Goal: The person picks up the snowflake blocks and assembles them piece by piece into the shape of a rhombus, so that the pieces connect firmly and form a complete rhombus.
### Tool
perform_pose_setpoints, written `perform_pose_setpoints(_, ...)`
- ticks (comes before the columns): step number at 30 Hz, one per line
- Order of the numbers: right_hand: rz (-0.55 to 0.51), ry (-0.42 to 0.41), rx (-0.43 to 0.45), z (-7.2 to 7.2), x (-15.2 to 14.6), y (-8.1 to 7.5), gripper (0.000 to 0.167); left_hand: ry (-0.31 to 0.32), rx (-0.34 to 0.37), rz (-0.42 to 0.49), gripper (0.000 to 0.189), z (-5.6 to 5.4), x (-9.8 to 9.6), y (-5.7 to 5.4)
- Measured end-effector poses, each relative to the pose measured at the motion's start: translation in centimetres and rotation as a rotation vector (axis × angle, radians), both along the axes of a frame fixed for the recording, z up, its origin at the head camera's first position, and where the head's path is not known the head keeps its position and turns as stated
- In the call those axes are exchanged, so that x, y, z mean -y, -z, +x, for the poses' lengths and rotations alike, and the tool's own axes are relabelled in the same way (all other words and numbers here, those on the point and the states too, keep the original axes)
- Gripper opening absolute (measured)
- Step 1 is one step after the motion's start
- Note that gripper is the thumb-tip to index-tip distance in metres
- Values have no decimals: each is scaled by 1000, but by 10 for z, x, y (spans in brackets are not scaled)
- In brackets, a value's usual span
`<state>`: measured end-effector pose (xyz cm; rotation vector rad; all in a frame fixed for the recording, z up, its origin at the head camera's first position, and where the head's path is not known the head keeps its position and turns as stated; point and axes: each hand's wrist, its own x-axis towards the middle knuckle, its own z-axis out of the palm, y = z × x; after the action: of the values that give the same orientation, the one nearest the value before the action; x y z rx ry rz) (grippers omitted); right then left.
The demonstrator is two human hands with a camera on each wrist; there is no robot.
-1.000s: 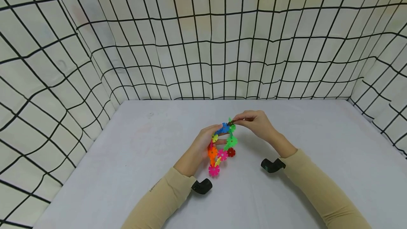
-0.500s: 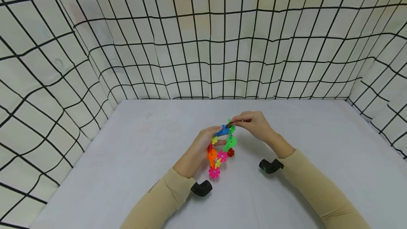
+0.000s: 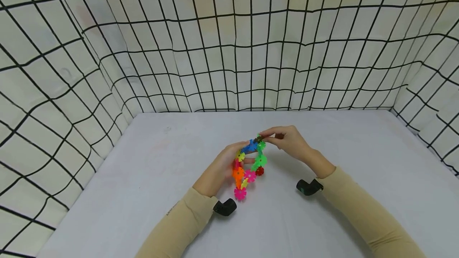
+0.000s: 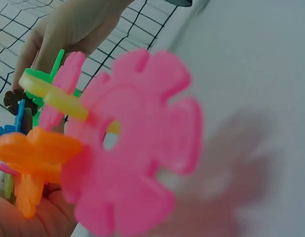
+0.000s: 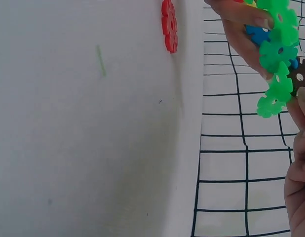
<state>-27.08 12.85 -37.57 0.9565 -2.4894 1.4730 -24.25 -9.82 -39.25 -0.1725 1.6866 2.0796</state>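
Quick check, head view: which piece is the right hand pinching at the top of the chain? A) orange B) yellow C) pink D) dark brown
D: the right hand pinches a dark brown piece at the top of the snowflake-piece chain, beside the green pieces; the left hand holds the chain's other side.

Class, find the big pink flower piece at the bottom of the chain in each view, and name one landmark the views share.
Head: pink flower piece hangs lowest on the chain, just below centre.
Left wrist: pink flower piece fills the middle, close up and blurred.
Right wrist: not in it.
Shared landmark: the green flower pieces.
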Motion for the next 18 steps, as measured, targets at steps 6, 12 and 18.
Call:
perform_pose_setpoints(6,25,21,158,-2,-8,8,27,-80,43,78,41,-12,21,2)
perform_pose_setpoints(12,212,-59,324,-5,-9,15,27,-88,76,180,36,-16,27,3)
perform_pose_setpoints(18,344,-163,353,-3,-1,15,25,-103,78,232,31,-15,23,3)
